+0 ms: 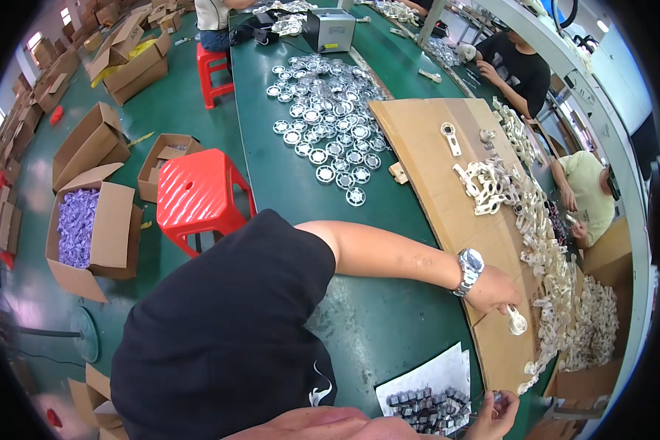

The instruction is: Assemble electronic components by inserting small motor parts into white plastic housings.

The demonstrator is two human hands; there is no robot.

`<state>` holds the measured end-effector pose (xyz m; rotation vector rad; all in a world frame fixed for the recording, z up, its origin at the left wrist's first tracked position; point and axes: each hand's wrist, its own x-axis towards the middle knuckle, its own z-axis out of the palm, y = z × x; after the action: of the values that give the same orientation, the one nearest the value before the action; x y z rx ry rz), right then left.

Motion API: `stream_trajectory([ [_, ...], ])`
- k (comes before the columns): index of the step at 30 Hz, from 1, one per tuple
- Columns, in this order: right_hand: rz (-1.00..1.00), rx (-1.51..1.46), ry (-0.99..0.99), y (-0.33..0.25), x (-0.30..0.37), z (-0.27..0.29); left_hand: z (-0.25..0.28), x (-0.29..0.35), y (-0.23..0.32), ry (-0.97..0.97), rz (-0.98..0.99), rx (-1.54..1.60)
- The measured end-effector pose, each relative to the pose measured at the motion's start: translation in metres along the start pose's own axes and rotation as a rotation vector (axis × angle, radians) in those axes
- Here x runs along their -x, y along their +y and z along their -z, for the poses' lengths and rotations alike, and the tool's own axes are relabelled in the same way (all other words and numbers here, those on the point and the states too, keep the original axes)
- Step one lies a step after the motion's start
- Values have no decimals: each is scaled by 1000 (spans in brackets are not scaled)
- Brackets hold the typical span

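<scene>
My left hand (493,291), with a metal watch (471,270) on its wrist, reaches over the cardboard sheet (411,139). Its fingers are closed on a white plastic part with a round ring-shaped head (517,320). At the lower right my right hand (497,416) has its fingertips drawn together around a small dark piece, too small to name. Beside that hand, small dark block-shaped parts (429,408) lie in a cluster on white paper (447,370). A long heap of similar white plastic parts (539,242) runs along the cardboard's far side.
Many round silver-rimmed discs (330,121) cover the green table (271,192). A red stool (198,192) stands at the left, near cardboard boxes, one holding purple packets (78,227). A metal frame post (601,95) rises on the right. Other people (517,66) sit across the table.
</scene>
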<state>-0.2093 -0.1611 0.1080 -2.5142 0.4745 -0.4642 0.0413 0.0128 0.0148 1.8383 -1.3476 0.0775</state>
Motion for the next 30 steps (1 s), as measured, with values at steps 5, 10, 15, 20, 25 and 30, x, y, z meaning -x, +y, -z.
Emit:
stream_trajectory([
  [5,150,-236,16,-18,2,-5,8,1,13,-87,-48,-51],
  [10,339,-36,-134,-13,-12,-5,19,6,20,-44,-92,-58],
  [15,324,-33,-47,-1,-9,-10,13,8,19,-53,-136,-77],
  [20,247,-57,92,-1,-8,-14,5,6,19,-56,-188,-110],
  [25,399,97,209,-15,-10,-15,16,9,28,-3,-257,-126],
  [30,445,118,316,-7,-14,-29,15,8,40,22,-277,-131],
])
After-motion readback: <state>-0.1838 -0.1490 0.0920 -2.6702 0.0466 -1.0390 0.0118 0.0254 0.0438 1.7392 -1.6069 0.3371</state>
